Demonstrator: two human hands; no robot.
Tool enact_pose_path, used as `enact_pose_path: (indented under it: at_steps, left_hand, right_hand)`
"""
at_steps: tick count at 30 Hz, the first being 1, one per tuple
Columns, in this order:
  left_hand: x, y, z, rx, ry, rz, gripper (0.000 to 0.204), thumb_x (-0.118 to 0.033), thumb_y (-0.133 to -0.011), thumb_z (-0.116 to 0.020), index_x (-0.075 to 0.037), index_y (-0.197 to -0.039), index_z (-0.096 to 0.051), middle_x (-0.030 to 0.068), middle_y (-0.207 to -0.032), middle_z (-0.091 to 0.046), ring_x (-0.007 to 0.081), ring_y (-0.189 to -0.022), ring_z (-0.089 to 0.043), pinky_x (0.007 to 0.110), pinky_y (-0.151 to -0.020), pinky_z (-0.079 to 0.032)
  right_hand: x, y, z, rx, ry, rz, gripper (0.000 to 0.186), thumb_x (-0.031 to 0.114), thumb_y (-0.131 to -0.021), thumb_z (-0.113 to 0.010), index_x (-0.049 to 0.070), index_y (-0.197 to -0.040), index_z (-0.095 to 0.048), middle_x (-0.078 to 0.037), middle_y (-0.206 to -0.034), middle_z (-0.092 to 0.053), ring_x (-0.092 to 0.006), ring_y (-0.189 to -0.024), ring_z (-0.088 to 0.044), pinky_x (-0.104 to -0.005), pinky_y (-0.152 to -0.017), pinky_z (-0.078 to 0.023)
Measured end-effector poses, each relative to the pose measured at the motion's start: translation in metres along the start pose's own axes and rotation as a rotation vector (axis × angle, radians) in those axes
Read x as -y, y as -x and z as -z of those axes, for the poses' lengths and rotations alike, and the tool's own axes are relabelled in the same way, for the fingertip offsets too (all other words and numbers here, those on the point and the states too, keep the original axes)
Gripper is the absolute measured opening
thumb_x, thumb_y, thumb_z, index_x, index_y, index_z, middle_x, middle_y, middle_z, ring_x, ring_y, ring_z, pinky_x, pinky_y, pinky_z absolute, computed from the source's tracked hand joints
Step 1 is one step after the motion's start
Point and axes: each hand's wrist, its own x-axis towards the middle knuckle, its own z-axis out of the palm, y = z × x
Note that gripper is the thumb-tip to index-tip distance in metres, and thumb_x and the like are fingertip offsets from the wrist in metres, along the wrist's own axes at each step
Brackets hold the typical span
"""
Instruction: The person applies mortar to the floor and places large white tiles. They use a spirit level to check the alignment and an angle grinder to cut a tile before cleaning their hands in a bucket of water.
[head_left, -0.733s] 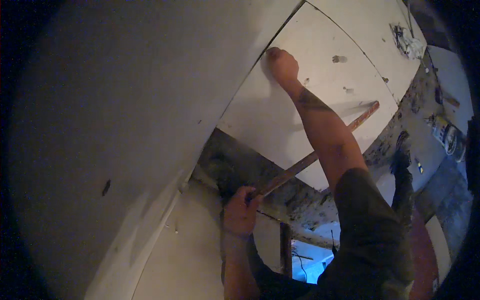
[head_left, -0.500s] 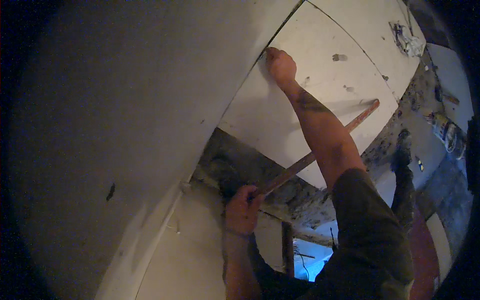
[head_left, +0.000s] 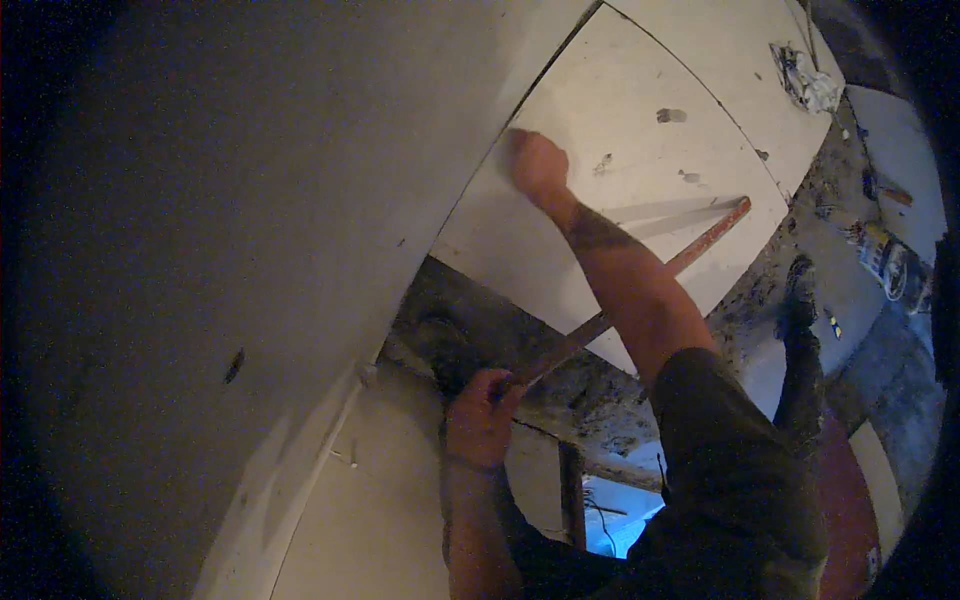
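Observation:
My left hand (head_left: 478, 425) is wrapped round the near end of a long reddish-brown stick (head_left: 710, 240). The stick slants away to the right over a white panel (head_left: 600, 230) and passes beneath my right forearm, its far end casting a shadow there. Farther off, my right hand (head_left: 540, 165) is closed with the fingertips at the dark seam where the white panel meets a large grey-white surface (head_left: 250, 200). Whatever those fingers hold, if anything, is hidden.
Dirty dark ground (head_left: 520, 320) shows between the near panel edge and another pale panel (head_left: 380, 480). Crumpled whitish material (head_left: 812, 88) lies on the far right panel. A red surface (head_left: 848, 510) and assorted clutter (head_left: 885, 255) are at the right. Bluish light shows near the bottom.
My right hand has slid a short way nearer and left along the seam. My left hand keeps its grip on the stick, and the view has shifted slightly.

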Motion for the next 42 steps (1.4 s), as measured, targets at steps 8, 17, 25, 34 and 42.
enact_pose_path:
  at_steps: [8,17,25,34,42]
  left_hand:
    - [-0.001,0.001,0.004,0.010,0.059,-0.011,0.030,-0.024,-0.081,-0.064,-0.004,-0.104,-0.058,0.0142,-0.090,-0.064,0.0250,-0.083,-0.063,0.034,-0.075,-0.049]
    - [0.013,-0.001,0.003,-0.012,0.034,-0.001,0.029,-0.023,-0.082,-0.064,-0.004,-0.102,-0.058,0.0153,-0.091,-0.065,0.0252,-0.082,-0.063,0.035,-0.075,-0.050]
    - [0.000,-0.001,-0.002,0.027,0.055,0.017,0.029,-0.022,-0.081,-0.064,-0.003,-0.102,-0.058,0.0146,-0.090,-0.065,0.0232,-0.081,-0.063,0.034,-0.074,-0.050]
    - [0.015,-0.003,0.000,0.115,-0.150,0.077,0.030,-0.024,-0.081,-0.062,-0.003,-0.102,-0.059,0.0170,-0.096,-0.064,0.0316,-0.088,-0.063,0.038,-0.077,-0.049]
    - [0.056,-0.002,-0.013,0.063,-0.169,-0.018,0.027,-0.020,-0.078,-0.063,-0.006,-0.100,-0.059,0.0172,-0.095,-0.063,0.0343,-0.090,-0.061,0.040,-0.079,-0.048]
  right_hand:
    - [-0.003,-0.009,0.001,0.100,-0.033,-0.090,0.024,0.020,-0.082,-0.048,0.010,-0.099,-0.061,-0.017,-0.093,-0.064,-0.0363,-0.087,-0.062,-0.0467,-0.072,-0.050]
    - [0.014,0.036,-0.025,0.130,-0.118,-0.079,0.022,0.020,-0.082,-0.050,0.012,-0.100,-0.059,-0.018,-0.092,-0.063,-0.0344,-0.086,-0.062,-0.0475,-0.070,-0.050]
    - [0.012,0.078,-0.064,0.185,-0.036,0.043,0.018,0.019,-0.083,-0.049,0.012,-0.096,-0.059,-0.017,-0.094,-0.062,-0.0342,-0.086,-0.061,-0.0474,-0.071,-0.049]
    - [0.046,0.077,-0.042,0.283,-0.139,-0.306,0.018,0.018,-0.081,-0.048,0.006,-0.090,-0.057,-0.016,-0.088,-0.060,-0.0361,-0.083,-0.060,-0.0480,-0.069,-0.048]
    - [0.107,0.146,-0.050,0.241,-0.328,-0.219,0.023,0.018,-0.076,-0.055,0.004,-0.094,-0.056,-0.019,-0.095,-0.060,-0.0340,-0.094,-0.057,-0.0461,-0.079,-0.045]
